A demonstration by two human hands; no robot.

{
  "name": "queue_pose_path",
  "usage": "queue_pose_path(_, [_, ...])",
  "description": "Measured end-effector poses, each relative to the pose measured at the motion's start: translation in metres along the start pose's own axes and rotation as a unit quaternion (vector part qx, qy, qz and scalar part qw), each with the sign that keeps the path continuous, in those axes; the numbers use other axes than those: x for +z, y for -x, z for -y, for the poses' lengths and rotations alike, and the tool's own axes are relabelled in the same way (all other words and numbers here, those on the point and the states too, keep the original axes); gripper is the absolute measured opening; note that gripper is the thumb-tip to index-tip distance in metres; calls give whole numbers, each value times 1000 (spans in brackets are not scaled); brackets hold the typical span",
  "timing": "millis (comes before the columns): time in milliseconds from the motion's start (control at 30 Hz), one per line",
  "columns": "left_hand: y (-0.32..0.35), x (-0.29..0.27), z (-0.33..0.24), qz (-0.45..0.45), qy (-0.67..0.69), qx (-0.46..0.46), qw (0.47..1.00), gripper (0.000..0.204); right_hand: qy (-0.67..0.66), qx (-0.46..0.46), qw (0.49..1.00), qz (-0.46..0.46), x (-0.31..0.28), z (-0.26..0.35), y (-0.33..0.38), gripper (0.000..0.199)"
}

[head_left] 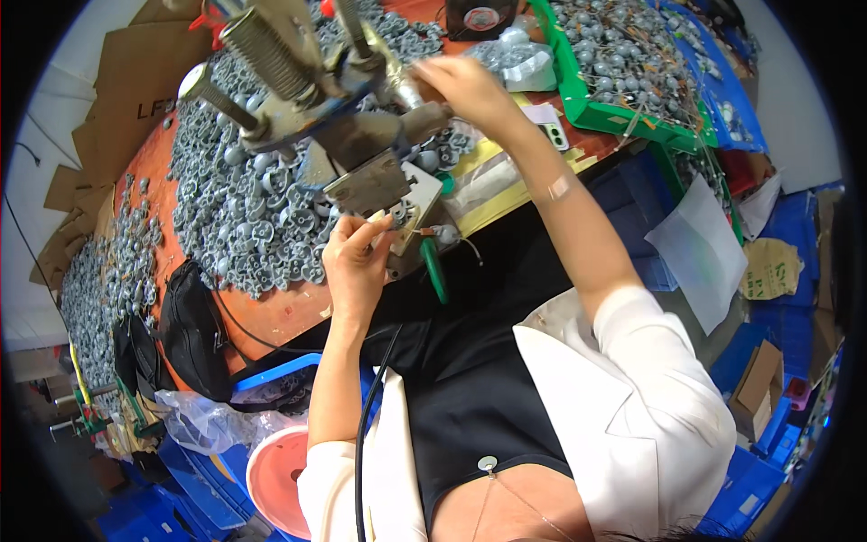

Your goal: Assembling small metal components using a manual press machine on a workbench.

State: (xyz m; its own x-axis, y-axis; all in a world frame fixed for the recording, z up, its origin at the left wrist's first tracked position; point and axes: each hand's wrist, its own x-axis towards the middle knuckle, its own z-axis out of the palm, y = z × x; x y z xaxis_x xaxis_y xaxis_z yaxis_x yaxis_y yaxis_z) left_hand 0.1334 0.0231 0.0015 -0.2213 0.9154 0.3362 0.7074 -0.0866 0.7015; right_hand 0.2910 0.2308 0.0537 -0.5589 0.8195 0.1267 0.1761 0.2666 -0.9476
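A hand-operated metal press (361,144) with thick threaded bolts stands before me at the table's edge. My left hand (355,266) is closed in a pinch just beneath the press's square block (370,183); what its fingertips hold is too small to name. Up at the side of the press, my right hand (471,95) is closed around the metal lever (399,79), slightly blurred. Beside the left fingertips, a small grey round part with a wire (445,235) lies at the press base. A green handle-like piece (433,271) hangs below it.
Heaps of grey plastic parts (262,217) cover the orange table (280,316). At the right stands a green tray (578,99) of wired grey parts, near a phone (551,131). A black pouch (192,330) lies left; a pink basin (278,479) sits below.
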Motion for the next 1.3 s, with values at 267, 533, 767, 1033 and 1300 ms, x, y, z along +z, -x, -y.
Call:
queue_pose_path(267, [2,17,-33,-61,-52,-14,997,18,-116,-321,934,-104,-10,105,46,30])
queue_pose_path(533, [-16,17,-52,-2,-100,-2,995,16,116,-542,832,-13,-54,64,124,27])
queue_pose_path(767, [5,-20,-68,155,270,-130,941,23,626,-27,738,-248,-267,-18,10,11])
queue_pose_path(1033, [-36,-179,54,-319,462,-211,801,20,751,4,643,-153,-328,-72,4,18])
queue_pose_path(1300, [-82,-210,173,-204,-207,-93,952,31,369,46,846,-382,-410,-4,-51,23])
